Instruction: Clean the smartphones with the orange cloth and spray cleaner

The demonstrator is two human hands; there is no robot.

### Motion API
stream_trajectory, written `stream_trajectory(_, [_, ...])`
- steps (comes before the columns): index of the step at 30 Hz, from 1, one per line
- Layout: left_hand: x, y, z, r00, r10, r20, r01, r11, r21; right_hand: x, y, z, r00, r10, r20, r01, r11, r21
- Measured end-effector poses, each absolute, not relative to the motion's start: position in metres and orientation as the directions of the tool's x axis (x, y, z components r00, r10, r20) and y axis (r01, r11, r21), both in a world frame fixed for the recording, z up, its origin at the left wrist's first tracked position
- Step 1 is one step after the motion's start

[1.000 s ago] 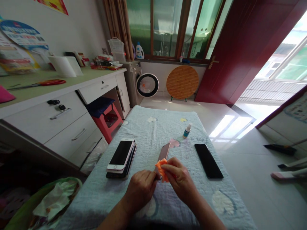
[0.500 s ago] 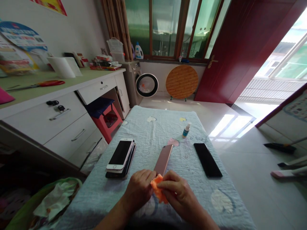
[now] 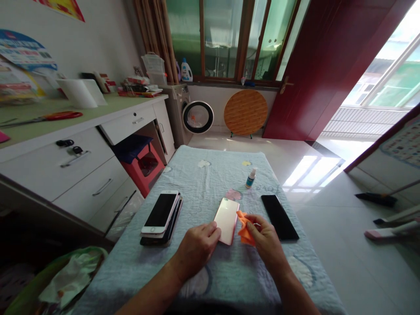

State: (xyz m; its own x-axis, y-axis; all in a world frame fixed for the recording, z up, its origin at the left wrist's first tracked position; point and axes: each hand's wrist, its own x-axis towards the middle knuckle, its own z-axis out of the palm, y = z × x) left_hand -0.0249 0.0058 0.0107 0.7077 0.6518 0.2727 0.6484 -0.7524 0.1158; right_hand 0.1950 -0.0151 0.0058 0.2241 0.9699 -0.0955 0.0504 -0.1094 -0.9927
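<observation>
My left hand (image 3: 201,246) grips the lower left edge of a rose-gold smartphone (image 3: 225,221), its back turned up and bright with reflected light. In my right hand (image 3: 267,238) a crumpled orange cloth (image 3: 245,229) is pinched between thumb and fingers, close to the phone's right edge. Left of my hands lies a stack of phones, with a white-framed phone (image 3: 160,212) on top and a dark phone (image 3: 172,227) beneath. A black phone (image 3: 280,217) rests to the right, screen up. Beyond them stands a small spray bottle (image 3: 250,178) with a white top.
A pale blue quilted cloth (image 3: 197,188) covers the table. A desk with drawers (image 3: 88,170) and a red stool (image 3: 144,168) stand at the left, above a bin with a bag (image 3: 72,275). A washing machine (image 3: 179,113) with its door open is behind.
The phone has turned so its back faces up more fully. My right hand and the orange cloth have moved off its lower end to the right side.
</observation>
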Motion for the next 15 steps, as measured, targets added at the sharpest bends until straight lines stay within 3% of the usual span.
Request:
stream_trajectory(5, [-0.03, 0.015, 0.011, 0.682, 0.613, 0.398, 0.644, -0.762, 0.069, 0.192, -0.016, 0.004, 0.181, 0.96, -0.213, -0.098, -0.198, -0.975])
stream_trajectory(10, [-0.045, 0.013, 0.006, 0.632, 0.58, 0.514, 0.665, -0.746, 0.024, 0.19, -0.015, -0.003, 0.182, 0.965, -0.188, -0.057, -0.18, -0.982])
stream_trajectory(15, [-0.045, 0.001, -0.004, 0.584, 0.644, 0.494, 0.706, -0.704, 0.082, 0.192, -0.014, -0.012, 0.193, 0.975, -0.113, 0.034, -0.121, -0.992])
